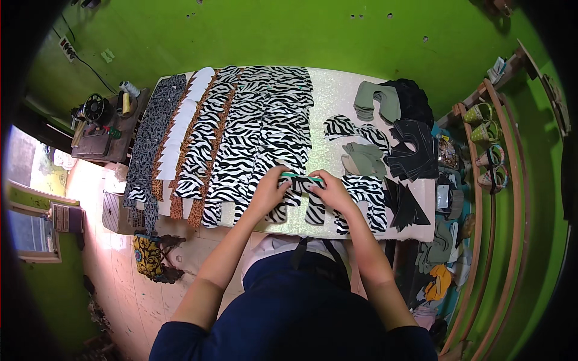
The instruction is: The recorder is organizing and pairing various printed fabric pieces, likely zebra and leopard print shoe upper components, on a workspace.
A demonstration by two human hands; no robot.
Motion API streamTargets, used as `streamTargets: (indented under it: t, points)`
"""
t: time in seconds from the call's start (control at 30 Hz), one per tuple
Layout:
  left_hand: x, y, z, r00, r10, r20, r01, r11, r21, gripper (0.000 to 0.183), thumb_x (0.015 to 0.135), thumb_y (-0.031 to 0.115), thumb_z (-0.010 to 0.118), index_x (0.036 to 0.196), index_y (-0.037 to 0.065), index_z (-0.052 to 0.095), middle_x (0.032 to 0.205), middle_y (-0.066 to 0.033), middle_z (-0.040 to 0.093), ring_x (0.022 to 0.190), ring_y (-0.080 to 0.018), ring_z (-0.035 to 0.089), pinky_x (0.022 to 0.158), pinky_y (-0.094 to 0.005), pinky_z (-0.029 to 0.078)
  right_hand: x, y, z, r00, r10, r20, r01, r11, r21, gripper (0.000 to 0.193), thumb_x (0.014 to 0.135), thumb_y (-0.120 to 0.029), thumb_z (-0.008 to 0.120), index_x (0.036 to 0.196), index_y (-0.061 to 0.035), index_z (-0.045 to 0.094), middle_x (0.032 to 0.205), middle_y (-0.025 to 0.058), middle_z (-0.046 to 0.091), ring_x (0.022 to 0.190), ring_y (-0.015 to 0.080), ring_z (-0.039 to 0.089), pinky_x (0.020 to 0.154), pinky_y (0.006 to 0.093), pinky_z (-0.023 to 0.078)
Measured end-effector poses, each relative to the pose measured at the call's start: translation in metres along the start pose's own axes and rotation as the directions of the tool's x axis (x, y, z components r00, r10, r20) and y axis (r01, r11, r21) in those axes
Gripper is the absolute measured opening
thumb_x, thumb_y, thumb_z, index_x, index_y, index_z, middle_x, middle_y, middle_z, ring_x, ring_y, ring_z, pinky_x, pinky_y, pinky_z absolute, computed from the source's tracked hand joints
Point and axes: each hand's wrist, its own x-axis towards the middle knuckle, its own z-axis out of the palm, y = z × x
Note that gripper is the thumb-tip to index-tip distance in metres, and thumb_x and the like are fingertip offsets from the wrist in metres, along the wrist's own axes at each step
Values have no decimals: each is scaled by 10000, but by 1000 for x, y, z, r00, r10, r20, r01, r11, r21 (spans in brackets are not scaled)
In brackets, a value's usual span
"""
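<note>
Two bare hands meet over one zebra-striped fabric piece (299,201) at the near edge of the glittery cream worktable (335,99).

Both the left hand (269,191) and right hand (330,189) press flat on that piece, fingertips pinching one thin green strip (300,177) between them. Four long rows of overlapped printed cut-outs (241,132) lie leftward; two olive pieces (372,129) and one black stack (412,150) rest rightward. Four shoes (490,150) line the curved wooden rack (518,198).

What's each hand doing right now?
Left hand: pressing on a zebra-print piece, pinching the green strip.
Right hand: same, gripping the strip's other end.
</note>
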Motion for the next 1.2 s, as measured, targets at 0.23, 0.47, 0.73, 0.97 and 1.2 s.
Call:
streamTargets:
  t: [0.23, 0.47, 0.73, 0.97, 1.2]
  points:
    - [-10, -38, -15, 991, -130, -41, 132, 990, 50, 339, 778, 87, 622, 1090, 24, 506, 972, -202, 583, 852, -355, 573, 742, -379, 453, 11, -1, 47, 998, 56, -10, -56, 998, -6, 327, 768, -137, 636, 1075, -49, 567, 939, 179, 621, 831, 311, 604, 737, 351, 466]
    - [-8, -71, -15, 989, -76, -125, 100, 975, 197, 305, 776, 67, 616, 1057, 3, 516, 961, -184, 572, 876, -330, 563, 753, -373, 455, 34, 13, 74, 980, -147, -132, 114, 967, -226, 312, 743, -104, 646, 1045, -54, 582, 913, 126, 516, 848, 277, 537, 746, 344, 451]
    - [-16, -57, 8, 951, 189, -245, -21, 829, 558, 276, 743, 54, 587, 1015, 28, 552, 1058, -162, 500, 966, -330, 482, 820, -410, 389, 21, 18, 72, 956, -225, -188, 124, 893, -433, 341, 762, -156, 633, 1077, -55, 554, 982, 126, 483, 928, 289, 512, 787, 363, 448]
    - [-16, 2, 69, 958, 262, -120, -193, 894, 405, 233, 752, 96, 573, 975, 30, 563, 974, -138, 526, 869, -311, 514, 761, -410, 396, -22, 49, -1, 891, -325, -318, 165, 883, -439, 265, 766, -62, 545, 1028, -48, 582, 990, 136, 502, 927, 299, 511, 809, 393, 425]
    - [-21, 48, 166, 986, 93, 139, -137, 926, 352, 556, 718, 259, 670, 1154, -20, 469, 1093, -226, 454, 930, -364, 498, 790, -405, 450, -75, 96, -82, 934, -287, -211, 81, 749, -658, 407, 697, -95, 601, 1101, -86, 548, 1065, 116, 468, 1054, 295, 436, 875, 424, 360]
